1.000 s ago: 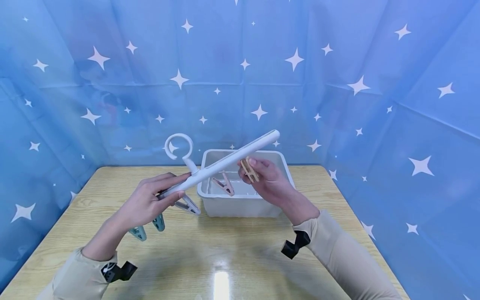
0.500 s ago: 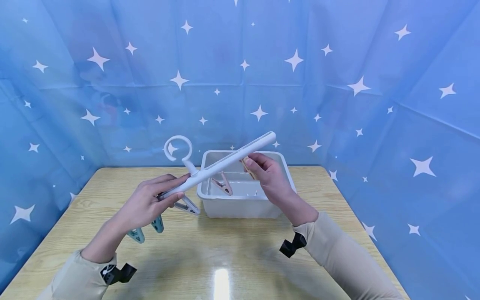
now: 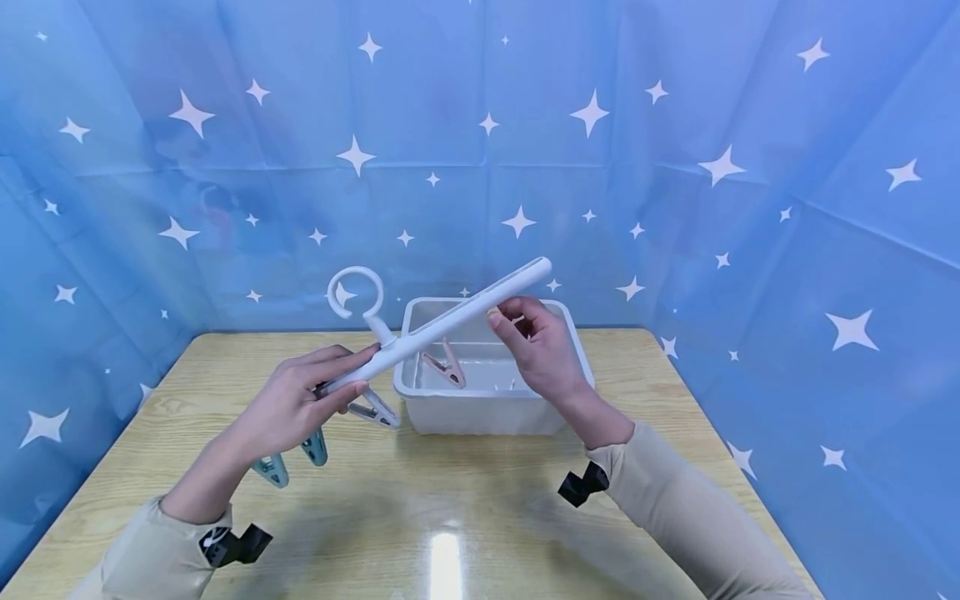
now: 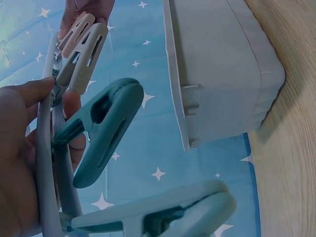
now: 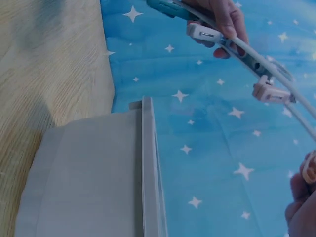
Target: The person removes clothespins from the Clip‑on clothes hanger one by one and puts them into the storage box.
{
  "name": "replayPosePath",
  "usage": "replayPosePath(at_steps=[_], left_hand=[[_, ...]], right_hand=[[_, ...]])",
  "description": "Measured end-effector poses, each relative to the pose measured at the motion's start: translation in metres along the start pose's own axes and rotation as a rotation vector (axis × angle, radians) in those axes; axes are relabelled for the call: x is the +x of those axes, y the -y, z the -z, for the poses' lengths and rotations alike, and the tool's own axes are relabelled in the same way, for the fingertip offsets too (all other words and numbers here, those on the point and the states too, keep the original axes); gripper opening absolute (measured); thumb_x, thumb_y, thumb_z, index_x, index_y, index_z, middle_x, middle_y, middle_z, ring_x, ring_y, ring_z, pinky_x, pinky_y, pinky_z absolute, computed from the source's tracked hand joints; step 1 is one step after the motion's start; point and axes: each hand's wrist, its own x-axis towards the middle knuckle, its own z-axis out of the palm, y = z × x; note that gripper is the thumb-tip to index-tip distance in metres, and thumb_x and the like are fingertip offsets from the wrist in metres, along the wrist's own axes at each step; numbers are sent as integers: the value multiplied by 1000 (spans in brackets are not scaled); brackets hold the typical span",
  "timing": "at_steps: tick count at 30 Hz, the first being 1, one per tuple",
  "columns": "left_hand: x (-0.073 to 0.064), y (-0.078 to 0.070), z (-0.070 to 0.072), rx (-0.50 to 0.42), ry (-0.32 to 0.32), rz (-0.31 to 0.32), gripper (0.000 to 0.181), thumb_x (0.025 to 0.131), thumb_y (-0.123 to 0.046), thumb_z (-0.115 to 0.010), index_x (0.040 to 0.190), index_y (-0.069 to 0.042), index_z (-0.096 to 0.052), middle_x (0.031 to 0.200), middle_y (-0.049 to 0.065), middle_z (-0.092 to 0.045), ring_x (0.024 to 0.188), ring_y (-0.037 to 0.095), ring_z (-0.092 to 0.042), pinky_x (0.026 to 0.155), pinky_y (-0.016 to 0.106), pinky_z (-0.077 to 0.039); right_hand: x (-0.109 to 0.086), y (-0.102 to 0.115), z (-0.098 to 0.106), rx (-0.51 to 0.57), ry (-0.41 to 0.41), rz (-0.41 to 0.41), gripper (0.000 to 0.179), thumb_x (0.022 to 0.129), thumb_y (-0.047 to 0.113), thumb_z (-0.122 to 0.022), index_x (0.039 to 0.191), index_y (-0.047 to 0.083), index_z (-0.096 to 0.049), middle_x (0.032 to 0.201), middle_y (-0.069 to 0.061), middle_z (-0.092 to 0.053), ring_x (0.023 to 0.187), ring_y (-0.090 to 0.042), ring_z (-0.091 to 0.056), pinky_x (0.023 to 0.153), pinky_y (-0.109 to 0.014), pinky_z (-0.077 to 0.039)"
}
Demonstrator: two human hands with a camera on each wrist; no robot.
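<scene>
A white hanger (image 3: 450, 321) with a round hook is held slantwise above the table, right end higher. My left hand (image 3: 303, 396) grips its lower left part between thumb and fingers. From the bar hang a light teal clip (image 4: 163, 212), a dark teal clip (image 4: 111, 131), a whitish clip (image 4: 89, 57) and a pink clip (image 3: 447, 367). Close under the bar's right half, my right hand (image 3: 540, 350) pinches an orange-tan clip (image 5: 310, 170), mostly hidden by the fingers in the head view. Whether that clip touches the bar cannot be told.
Behind and below the hanger, a white plastic bin (image 3: 487, 414) stands on the wooden table (image 3: 360, 533). A blue star-patterned curtain (image 3: 420, 208) surrounds the table at the back and sides.
My right hand has turned the orange-tan clip and brought it up against or close to the bar's underside. My left hand and the hanger have stayed nearly still.
</scene>
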Motion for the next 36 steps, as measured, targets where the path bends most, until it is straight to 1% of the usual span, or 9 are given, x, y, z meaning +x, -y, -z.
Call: replayPosePath(at_steps=[5, 7, 9, 14, 16, 19, 23, 28, 36], left_hand=[[1, 0, -1, -14, 17, 12, 45, 98, -12, -64, 142, -17, -58, 96, -7, -63, 65, -1, -51, 55, 21, -43], [1, 0, -1, -16, 21, 17, 46, 98, -12, -64, 142, -18, -57, 95, -9, -62, 64, -1, -51, 54, 21, -43], [1, -1, 0, -22, 15, 20, 46, 97, -12, -65, 142, -19, -57, 95, -10, -62, 63, 0, -50, 54, 21, -43], [2, -2, 2, -32, -18, 28, 48, 95, -12, -68, 141, -21, -59, 93, -11, -62, 58, 1, -47, 51, 21, -41], [1, -2, 2, -38, -29, 40, 48, 95, -11, -68, 141, -22, -59, 92, -10, -63, 57, 1, -47, 50, 22, -41], [1, -2, 3, -44, -42, 47, 48, 95, -12, -68, 141, -22, -58, 93, -8, -65, 58, 2, -49, 49, 22, -41], [1, -2, 4, -49, -50, 45, 49, 95, -11, -67, 143, -21, -57, 93, -8, -64, 59, 2, -50, 49, 22, -42], [1, -3, 5, -55, -52, 70, 49, 97, -12, -66, 144, -23, -56, 93, -7, -64, 60, 3, -51, 49, 23, -43], [-1, -2, 5, -56, -59, 107, 48, 97, -13, -65, 144, -22, -56, 97, -3, -66, 63, 4, -55, 49, 24, -44]], right_hand=[[-1, 0, 1, -37, -49, 62, 11, 97, 18, -66, 97, 7, -66, 87, 1, -52, 66, -15, -41, 60, -23, -34], [0, 0, 2, -44, -54, 63, 12, 96, 19, -67, 96, 7, -66, 87, 0, -52, 65, -15, -40, 60, -23, -33], [0, 1, 3, -45, -44, 37, 16, 96, 23, -68, 99, 7, -68, 88, -2, -55, 66, -16, -42, 59, -24, -34], [1, 6, 6, -15, 6, -91, 29, 97, 30, -64, 114, 8, -70, 91, -3, -61, 72, -15, -52, 60, -24, -42], [1, 7, 7, 0, 15, -117, 30, 97, 29, -63, 118, 8, -70, 89, -2, -61, 74, -15, -52, 62, -24, -42], [1, 8, 8, 17, 25, -144, 33, 98, 31, -61, 122, 10, -69, 90, -6, -61, 75, -15, -52, 62, -25, -42], [1, 7, 9, 32, 28, -156, 35, 99, 35, -61, 124, 13, -68, 93, -9, -61, 78, -16, -51, 64, -25, -41], [1, 5, 9, 34, 23, -133, 36, 99, 35, -60, 126, 13, -66, 91, -1, -59, 79, -16, -53, 65, -24, -43], [3, 2, 11, 39, 22, -143, 36, 99, 36, -60, 129, 15, -62, 109, -2, -62, 100, -17, -57, 82, -27, -47]])
